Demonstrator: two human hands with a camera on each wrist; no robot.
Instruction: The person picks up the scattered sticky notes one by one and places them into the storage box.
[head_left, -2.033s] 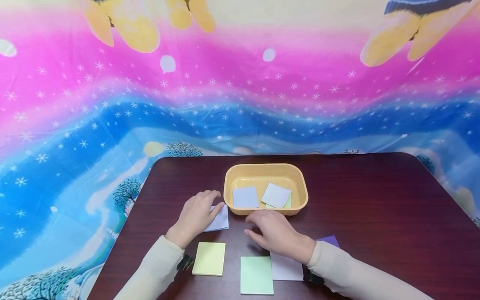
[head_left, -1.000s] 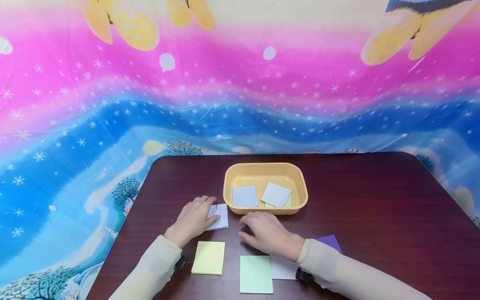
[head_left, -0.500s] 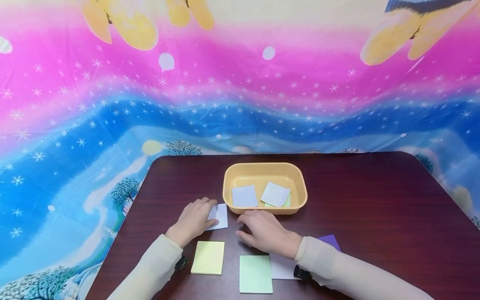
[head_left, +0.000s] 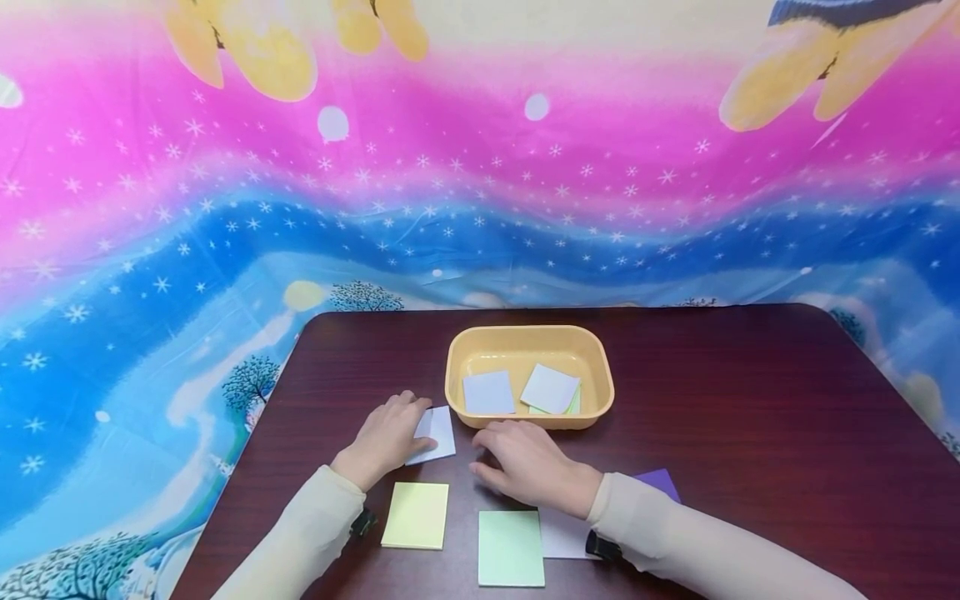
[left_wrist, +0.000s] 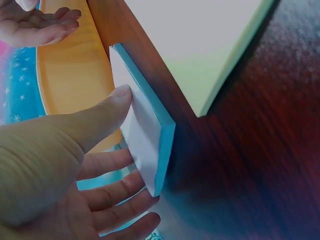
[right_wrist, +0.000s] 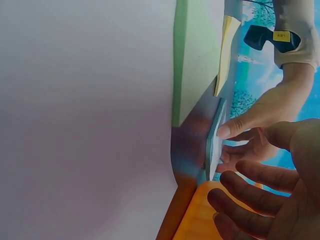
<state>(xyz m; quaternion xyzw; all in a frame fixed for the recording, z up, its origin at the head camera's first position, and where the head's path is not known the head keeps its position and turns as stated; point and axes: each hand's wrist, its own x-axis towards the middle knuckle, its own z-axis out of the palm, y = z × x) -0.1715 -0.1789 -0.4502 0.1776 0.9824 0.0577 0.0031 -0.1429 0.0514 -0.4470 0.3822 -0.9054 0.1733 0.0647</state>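
My left hand (head_left: 382,442) pinches a pale blue sticky note pad (head_left: 441,433) just left of the yellow plastic bin (head_left: 530,339). In the left wrist view the thumb lies on the pad's pale top face (left_wrist: 142,130), and fingers reach its far edge and underside. The pad's blue side edge (left_wrist: 166,142) faces the camera, its body tilted slightly. Close to the bin's front wall hovers my right hand (head_left: 536,467), fingers loosely bent with nothing in them. Inside the bin lie a lavender pad (head_left: 487,392) and a whitish pad (head_left: 550,388) over a green one (head_left: 576,407).
Nearer me on the dark wooden table (head_left: 750,417) are a yellow pad (head_left: 416,516), a light green pad (head_left: 511,550) and a pale lavender pad (head_left: 566,537). A purple pad (head_left: 662,483) shows partly behind the right sleeve. A patterned cloth (head_left: 480,183) hangs behind.
My left thumb has come down onto the blue pad, which has since turned slightly. The right hand has drifted a little left. The bin and its pads stay put.
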